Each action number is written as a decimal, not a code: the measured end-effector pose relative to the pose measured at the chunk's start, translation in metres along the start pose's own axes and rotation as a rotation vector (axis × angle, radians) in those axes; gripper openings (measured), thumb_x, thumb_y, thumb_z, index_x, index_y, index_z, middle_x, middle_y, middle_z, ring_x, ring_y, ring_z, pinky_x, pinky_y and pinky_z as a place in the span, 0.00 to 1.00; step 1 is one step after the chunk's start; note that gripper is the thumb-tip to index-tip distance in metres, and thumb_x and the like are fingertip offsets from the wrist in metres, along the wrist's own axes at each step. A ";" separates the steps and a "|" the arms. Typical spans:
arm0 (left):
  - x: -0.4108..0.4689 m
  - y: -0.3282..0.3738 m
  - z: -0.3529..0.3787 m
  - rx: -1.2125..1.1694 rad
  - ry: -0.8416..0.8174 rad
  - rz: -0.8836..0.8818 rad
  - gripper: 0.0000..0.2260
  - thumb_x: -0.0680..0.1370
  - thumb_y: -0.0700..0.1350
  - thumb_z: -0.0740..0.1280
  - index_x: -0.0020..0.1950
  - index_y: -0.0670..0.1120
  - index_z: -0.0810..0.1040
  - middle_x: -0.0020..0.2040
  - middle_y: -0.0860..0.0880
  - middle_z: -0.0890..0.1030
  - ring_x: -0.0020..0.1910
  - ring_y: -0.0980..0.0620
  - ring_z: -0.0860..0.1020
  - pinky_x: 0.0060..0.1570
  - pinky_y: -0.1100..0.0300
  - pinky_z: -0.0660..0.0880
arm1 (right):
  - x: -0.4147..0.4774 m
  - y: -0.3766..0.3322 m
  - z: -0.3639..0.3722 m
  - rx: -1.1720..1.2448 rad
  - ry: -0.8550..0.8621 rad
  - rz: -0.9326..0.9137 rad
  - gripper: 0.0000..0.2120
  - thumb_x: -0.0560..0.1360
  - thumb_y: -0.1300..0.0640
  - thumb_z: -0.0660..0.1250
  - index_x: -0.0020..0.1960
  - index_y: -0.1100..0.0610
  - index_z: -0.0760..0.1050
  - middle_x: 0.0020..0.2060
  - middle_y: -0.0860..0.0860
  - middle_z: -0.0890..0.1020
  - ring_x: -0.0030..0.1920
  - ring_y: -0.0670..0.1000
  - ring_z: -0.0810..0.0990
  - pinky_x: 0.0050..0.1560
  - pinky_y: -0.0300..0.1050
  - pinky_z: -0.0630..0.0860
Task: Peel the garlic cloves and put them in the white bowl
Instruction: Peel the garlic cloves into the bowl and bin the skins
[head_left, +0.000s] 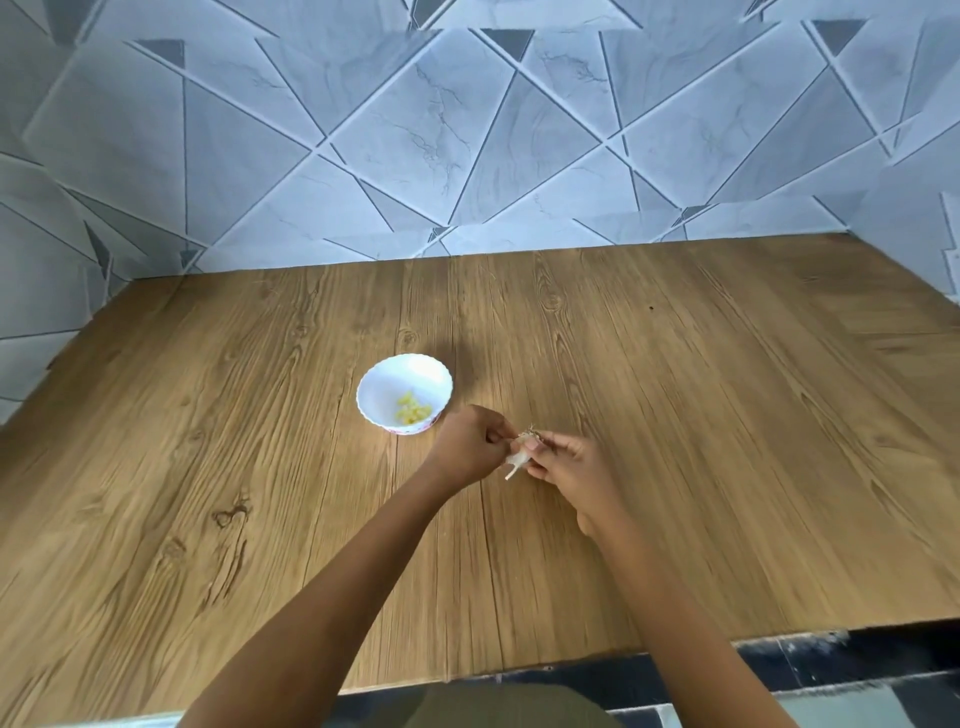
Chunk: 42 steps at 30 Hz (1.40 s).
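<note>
A big wall (467, 130) with grey tiles stands behind a wide wooden table (727, 415). Two bare arms reach out over the table, and the hands meet near its middle.

The left hand (467, 447) has its fingers curled in tight, and its fingertips pinch one side of the garlic (521, 454). The right hand (571, 467) has its fingers bent too, and it holds the other side of the garlic between thumb and fingers. The garlic is up in the air between the two hands, above the table (it looks a bit blurry). A thin pale stem sticks out of its lower end.

The white bowl (375, 385) sits on the table, just beside the left hand on its far left side. Some small yellow cloves (413, 410) lie in the bottom of the bowl.
</note>
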<state>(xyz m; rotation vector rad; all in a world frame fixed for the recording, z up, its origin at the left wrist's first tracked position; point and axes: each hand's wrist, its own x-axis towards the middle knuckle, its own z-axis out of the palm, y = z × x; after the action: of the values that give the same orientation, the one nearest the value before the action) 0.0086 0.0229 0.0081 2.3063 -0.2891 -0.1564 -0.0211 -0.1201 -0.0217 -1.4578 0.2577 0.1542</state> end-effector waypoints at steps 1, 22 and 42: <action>0.000 0.001 -0.001 0.015 0.015 0.002 0.04 0.73 0.36 0.69 0.45 0.40 0.83 0.35 0.49 0.80 0.37 0.52 0.78 0.41 0.59 0.76 | 0.000 -0.002 0.001 -0.003 -0.005 0.010 0.13 0.76 0.63 0.67 0.59 0.66 0.77 0.43 0.52 0.82 0.39 0.41 0.82 0.40 0.32 0.78; -0.051 -0.012 -0.018 -0.560 0.168 -0.317 0.05 0.75 0.39 0.70 0.49 0.39 0.83 0.38 0.48 0.80 0.37 0.54 0.77 0.41 0.62 0.76 | 0.051 0.006 0.006 -0.843 0.103 -0.417 0.16 0.73 0.49 0.69 0.36 0.61 0.74 0.26 0.52 0.77 0.29 0.54 0.77 0.30 0.45 0.69; -0.091 -0.036 -0.037 -0.377 -0.204 -0.348 0.03 0.72 0.35 0.73 0.44 0.38 0.82 0.38 0.43 0.83 0.35 0.56 0.82 0.38 0.65 0.79 | -0.067 0.046 0.021 -1.303 -0.117 -0.489 0.38 0.72 0.37 0.32 0.77 0.53 0.51 0.77 0.49 0.50 0.75 0.46 0.43 0.70 0.40 0.36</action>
<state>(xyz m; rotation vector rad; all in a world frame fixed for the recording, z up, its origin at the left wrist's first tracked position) -0.0657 0.0959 0.0085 1.9477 0.0434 -0.5737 -0.0957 -0.0910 -0.0466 -2.7356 -0.3969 -0.0159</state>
